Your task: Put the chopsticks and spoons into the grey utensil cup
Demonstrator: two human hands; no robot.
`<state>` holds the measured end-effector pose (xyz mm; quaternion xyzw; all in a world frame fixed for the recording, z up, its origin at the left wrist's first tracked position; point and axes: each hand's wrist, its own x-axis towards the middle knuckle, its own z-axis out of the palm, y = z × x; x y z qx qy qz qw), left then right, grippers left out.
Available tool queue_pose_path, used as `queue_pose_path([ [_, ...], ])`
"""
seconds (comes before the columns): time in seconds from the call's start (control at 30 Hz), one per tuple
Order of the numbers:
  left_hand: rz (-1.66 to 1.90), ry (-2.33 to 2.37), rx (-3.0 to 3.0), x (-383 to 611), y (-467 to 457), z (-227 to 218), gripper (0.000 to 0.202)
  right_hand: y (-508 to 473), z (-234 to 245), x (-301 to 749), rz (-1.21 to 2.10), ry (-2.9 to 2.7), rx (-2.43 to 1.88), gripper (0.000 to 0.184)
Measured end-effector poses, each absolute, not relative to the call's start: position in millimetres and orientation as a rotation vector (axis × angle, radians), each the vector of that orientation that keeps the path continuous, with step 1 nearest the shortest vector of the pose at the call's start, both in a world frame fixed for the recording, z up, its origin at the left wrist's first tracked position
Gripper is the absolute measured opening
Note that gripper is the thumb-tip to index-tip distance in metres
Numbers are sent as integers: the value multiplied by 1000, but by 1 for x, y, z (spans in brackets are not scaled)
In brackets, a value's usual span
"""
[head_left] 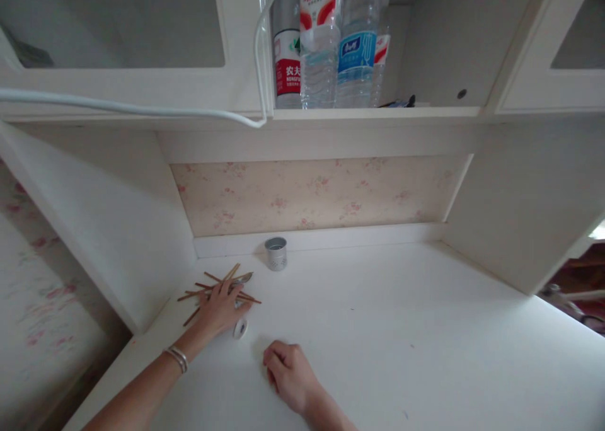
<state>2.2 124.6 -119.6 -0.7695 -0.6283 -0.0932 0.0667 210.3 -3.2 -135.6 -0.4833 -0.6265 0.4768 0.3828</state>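
Under the left hand [221,310], wooden chopsticks [249,298]

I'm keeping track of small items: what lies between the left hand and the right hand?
In the head view, a small white ring lies there, close to the left hand; white tabletop shows between it and the right hand.

A silvery bangle [178,358] — slim, rounded, seemingly double-banded — circles the left wrist [191,344], lower left of the frame. Both forearms [326,409] are bare.
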Motion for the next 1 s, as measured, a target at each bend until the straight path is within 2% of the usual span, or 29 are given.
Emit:
queue_pose_path([
  [0.2, -248, -2140, -2316, -9, 146, -113, 80, -2, -136, 210, 1217, -1556, -1214, 26],
  [0.27, -246, -2134, -2358, -10, 153, -111, 82, -1, -136, 209, 1240, -1541, -1210, 25],
  [0.57, -287, -2057, -2366, -1, 143, -114, 67, 1, -135, 210, 1338, -1495, -1212, 24],
  [0.77, -344, -1942, -2376, -1, 99, -124, 54, 0, -133, 211, 1320, -1510, -1226, 26],
  [1.0, -431, -1904, -2375, -17, 34, -128, 47, -6, -134, 210, 1283, -1502, -1275, 32],
])
